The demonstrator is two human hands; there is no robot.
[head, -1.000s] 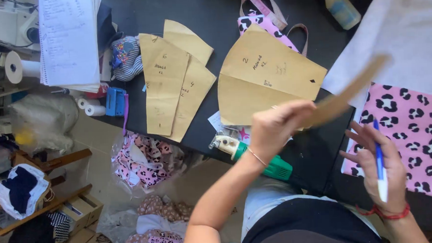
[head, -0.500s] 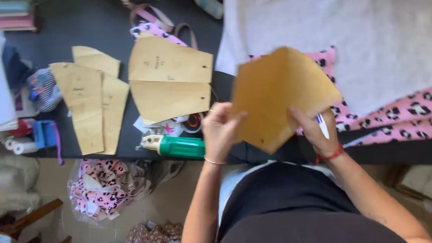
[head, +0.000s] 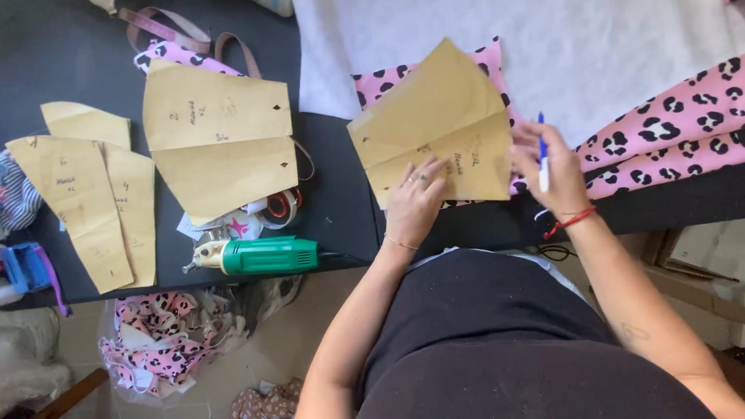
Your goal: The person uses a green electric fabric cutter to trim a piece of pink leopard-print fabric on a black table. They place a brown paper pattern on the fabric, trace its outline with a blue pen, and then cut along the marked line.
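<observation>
Left hand [head: 418,201] lies open, flat on the pattern [head: 436,131], near edge. Right hand [head: 551,172] grips a pen [head: 542,153], apparently touching the pattern's right edge. Beneath: pink fabric [head: 679,137], black table [head: 329,178].

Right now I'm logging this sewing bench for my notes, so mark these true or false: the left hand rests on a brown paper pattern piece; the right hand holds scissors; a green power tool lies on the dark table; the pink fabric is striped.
1. The left hand rests on a brown paper pattern piece. True.
2. The right hand holds scissors. False: it holds a blue pen.
3. A green power tool lies on the dark table. True.
4. The pink fabric is striped. False: it carries a black and white leopard-spot print.
</observation>
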